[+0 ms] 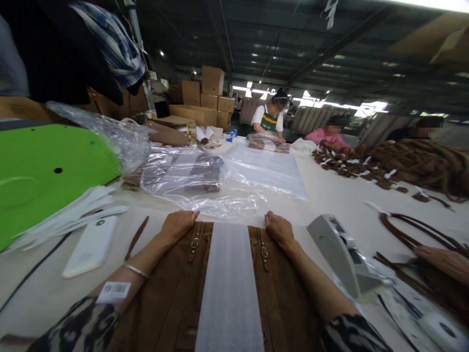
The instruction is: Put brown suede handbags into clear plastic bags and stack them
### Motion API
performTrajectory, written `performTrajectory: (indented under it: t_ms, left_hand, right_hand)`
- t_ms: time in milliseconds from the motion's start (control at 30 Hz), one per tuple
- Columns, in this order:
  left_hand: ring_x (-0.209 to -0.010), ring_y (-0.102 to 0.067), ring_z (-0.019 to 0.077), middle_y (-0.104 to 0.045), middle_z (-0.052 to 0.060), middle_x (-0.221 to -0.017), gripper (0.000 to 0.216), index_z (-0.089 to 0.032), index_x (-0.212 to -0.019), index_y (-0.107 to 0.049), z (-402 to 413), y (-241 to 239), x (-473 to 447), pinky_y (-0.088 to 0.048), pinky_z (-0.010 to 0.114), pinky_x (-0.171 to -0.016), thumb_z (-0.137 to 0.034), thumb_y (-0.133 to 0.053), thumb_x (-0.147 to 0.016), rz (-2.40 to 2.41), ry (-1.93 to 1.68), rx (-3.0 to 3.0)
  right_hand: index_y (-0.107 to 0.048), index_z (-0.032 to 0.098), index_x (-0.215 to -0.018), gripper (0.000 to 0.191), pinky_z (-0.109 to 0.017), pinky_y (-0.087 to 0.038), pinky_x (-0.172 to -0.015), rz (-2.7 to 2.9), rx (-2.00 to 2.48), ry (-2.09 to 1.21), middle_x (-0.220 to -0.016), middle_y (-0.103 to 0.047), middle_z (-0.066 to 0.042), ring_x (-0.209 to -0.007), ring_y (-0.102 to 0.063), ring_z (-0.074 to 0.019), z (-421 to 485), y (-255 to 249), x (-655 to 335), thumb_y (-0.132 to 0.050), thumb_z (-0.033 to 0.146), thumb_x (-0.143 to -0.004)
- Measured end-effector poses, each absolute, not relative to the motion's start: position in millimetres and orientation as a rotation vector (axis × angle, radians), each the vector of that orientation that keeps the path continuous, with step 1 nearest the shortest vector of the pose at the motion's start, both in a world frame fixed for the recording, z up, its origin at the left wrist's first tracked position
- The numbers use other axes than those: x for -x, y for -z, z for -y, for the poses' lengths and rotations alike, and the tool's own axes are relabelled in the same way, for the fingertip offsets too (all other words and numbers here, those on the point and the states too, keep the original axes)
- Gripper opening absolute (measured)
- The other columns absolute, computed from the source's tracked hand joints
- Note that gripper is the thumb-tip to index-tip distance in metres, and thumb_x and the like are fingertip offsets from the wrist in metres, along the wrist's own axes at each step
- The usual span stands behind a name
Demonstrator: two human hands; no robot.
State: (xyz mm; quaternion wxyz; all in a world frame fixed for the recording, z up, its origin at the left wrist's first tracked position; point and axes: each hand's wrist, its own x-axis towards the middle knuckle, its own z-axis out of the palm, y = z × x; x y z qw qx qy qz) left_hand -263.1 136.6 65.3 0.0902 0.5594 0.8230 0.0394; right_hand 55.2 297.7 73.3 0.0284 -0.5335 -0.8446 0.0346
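Note:
A brown bag point(176, 288) with two small buckled straps lies before me, its near part running out of view. Down its middle runs a white wrapping strip point(230, 283). My left hand point(179, 225) is closed on the bag's far left corner. At the far right corner, my right hand point(280, 229) grips the same edge, its fingers curled. A barcode label sticks to my left forearm. Just beyond the bag is a clear plastic bag point(183, 176) with a dark item under or inside it.
A white phone point(91, 245), white strips point(73, 215) and a green machine point(47, 171) are on the left. On the right stands a grey tape dispenser point(339, 252); another person's hand point(445, 263) is near brown straps point(406, 230). Co-workers sit beyond, near piled brown straps point(421, 161).

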Motion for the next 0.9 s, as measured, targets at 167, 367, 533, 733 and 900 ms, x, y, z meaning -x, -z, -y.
performTrajectory:
  t_ms: [167, 367, 533, 733, 900]
  left_hand:
    - [-0.102, -0.068, 0.0324, -0.074, 0.019, -0.105, 0.06, -0.015, -0.095, -0.074, -170.6, -61.3, 262.9, -0.049, 0.041, -0.084, -0.048, -0.024, -0.098, -2.459, -0.095, -1.652]
    - [-0.098, -0.067, 0.0317, -0.073, 0.015, -0.102, 0.059, -0.019, -0.095, -0.071, -203.7, -54.8, 274.9, -0.046, 0.037, -0.079, -0.055, -0.025, -0.096, -2.474, -0.166, -1.662]
    - [-0.082, -0.065, 0.0239, -0.071, 0.006, -0.085, 0.045, -0.022, -0.087, -0.062, -211.3, -43.1, 290.9, -0.041, 0.029, -0.069, -0.055, -0.032, -0.092, -2.411, -0.379, -1.705]
    - [-0.077, -0.064, 0.0231, -0.07, 0.005, -0.08, 0.042, -0.023, -0.081, -0.06, -210.6, -43.0, 289.9, -0.038, 0.027, -0.064, -0.054, -0.033, -0.091, -2.432, -0.366, -1.714]
    - [-0.077, -0.064, 0.0235, -0.069, 0.005, -0.08, 0.042, -0.023, -0.079, -0.058, -213.6, -43.5, 290.6, -0.037, 0.028, -0.064, -0.055, -0.034, -0.089, -2.427, -0.309, -1.719]
  right_hand:
    - [-0.06, 0.018, -0.109, 0.04, -0.032, -0.039, -0.076, 2.543, 1.668, -0.104, -0.099, -0.072, -0.013, -0.09, -0.067, -0.0232, -321.2, -59.0, -58.9, -0.027, 0.039, -0.105]
    - [-0.064, 0.018, -0.113, 0.037, -0.035, -0.038, -0.095, 2.516, 1.565, -0.144, -0.116, -0.068, -0.013, -0.113, -0.058, -0.0251, -358.8, -53.8, -61.4, -0.033, 0.037, -0.104]
    - [-0.058, 0.016, -0.131, 0.043, -0.035, -0.036, -0.106, 2.432, 1.517, -0.261, -0.137, -0.058, -0.012, -0.126, -0.051, -0.0242, -375.2, -35.9, -65.9, -0.037, 0.04, -0.102]
    - [-0.056, 0.012, -0.135, 0.045, -0.037, -0.028, -0.116, 2.453, 1.401, -0.273, -0.144, -0.055, -0.013, -0.137, -0.044, -0.0225, -364.3, -83.2, -63.4, -0.035, 0.035, -0.103]
    - [-0.031, 0.02, -0.154, 0.057, -0.047, -0.006, -0.123, 2.509, 1.022, -0.04, -0.164, -0.024, -0.006, -0.153, -0.011, -0.0237, -320.4, -102.9, -67.4, -0.03, 0.046, -0.104]
